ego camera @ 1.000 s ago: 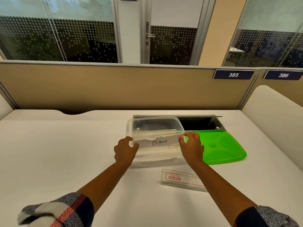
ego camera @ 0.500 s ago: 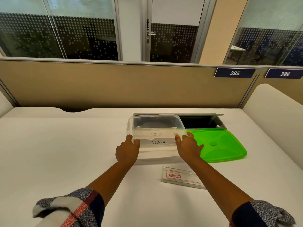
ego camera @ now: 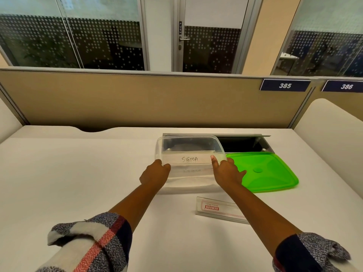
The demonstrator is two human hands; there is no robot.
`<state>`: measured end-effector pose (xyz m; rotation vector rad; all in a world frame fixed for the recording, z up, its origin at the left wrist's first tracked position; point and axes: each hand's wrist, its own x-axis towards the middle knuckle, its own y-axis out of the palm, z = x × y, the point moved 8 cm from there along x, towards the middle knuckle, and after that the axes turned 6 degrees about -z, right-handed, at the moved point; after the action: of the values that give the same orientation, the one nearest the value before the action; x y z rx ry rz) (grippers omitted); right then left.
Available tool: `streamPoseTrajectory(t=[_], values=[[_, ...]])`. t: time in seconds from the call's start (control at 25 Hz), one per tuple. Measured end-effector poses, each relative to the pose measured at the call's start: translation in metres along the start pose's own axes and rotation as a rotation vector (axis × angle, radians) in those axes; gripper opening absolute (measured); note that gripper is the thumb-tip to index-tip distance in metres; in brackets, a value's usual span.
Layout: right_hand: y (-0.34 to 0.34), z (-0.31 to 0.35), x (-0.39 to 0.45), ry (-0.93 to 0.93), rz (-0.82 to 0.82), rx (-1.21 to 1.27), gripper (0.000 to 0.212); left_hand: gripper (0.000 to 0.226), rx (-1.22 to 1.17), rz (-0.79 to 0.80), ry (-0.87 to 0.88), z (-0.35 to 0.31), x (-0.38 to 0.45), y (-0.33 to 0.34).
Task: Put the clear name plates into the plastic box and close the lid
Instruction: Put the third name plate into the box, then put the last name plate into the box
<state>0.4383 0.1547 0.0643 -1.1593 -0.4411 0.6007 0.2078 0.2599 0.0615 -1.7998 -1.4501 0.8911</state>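
A clear plastic box [ego camera: 189,137] stands open in the middle of the white desk. Inside it, a clear name plate with "SIGMA" written on it [ego camera: 189,159] stands tilted up on its long edge. My left hand [ego camera: 155,174] pinches its left end and my right hand [ego camera: 227,173] holds its right end, thumb against the plate's face. Lower in the box, faint writing shows through the near wall. Another clear name plate with a red "GEMSON" label [ego camera: 220,209] lies on the desk in front of the box, under my right forearm. The green lid [ego camera: 265,171] lies flat to the right of the box.
An open cable tray with a dark slot [ego camera: 243,144] sits in the desk behind the box and lid. A tan partition [ego camera: 137,99] closes off the far edge, with a white side panel [ego camera: 334,130] on the right.
The face reading "OSTRICH" between my hands has given way to one reading "SIGMA", held more upright and deeper in the box. Both hands have closed in on the plate's ends.
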Motion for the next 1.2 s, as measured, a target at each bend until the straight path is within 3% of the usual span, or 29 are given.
streamPoseTrajectory(t=[0.32, 0.52, 0.6, 0.76, 0.92, 1.04, 1.2], values=[[-0.001, 0.0, 0.004, 0.034, 0.053, -0.074, 0.075, 0.04, 0.106, 0.137, -0.08, -0.002, 0.012, 0.006], [0.002, -0.004, 0.007, 0.072, 0.135, 0.067, 0.075, 0.039, 0.126, 0.169, -0.062, -0.001, 0.012, 0.007], [-0.005, -0.003, 0.005, 0.018, 0.112, 0.231, 0.068, 0.038, 0.103, 0.083, -0.01, -0.004, 0.007, -0.002], [-0.035, -0.017, -0.017, -0.162, -0.077, 0.501, 0.044, 0.037, -0.063, -0.365, 0.237, -0.021, -0.033, -0.038], [-0.045, -0.063, -0.048, -0.193, -0.162, 0.522, 0.036, 0.03, -0.268, -0.45, 0.442, -0.014, -0.088, -0.035], [-0.038, -0.102, -0.066, -0.178, -0.165, 0.476, 0.035, 0.03, -0.233, -0.374, 0.491, -0.004, -0.112, -0.008], [-0.023, -0.147, -0.083, -0.119, -0.131, 0.322, 0.051, 0.043, -0.121, 0.071, 0.363, 0.013, -0.114, 0.063]])
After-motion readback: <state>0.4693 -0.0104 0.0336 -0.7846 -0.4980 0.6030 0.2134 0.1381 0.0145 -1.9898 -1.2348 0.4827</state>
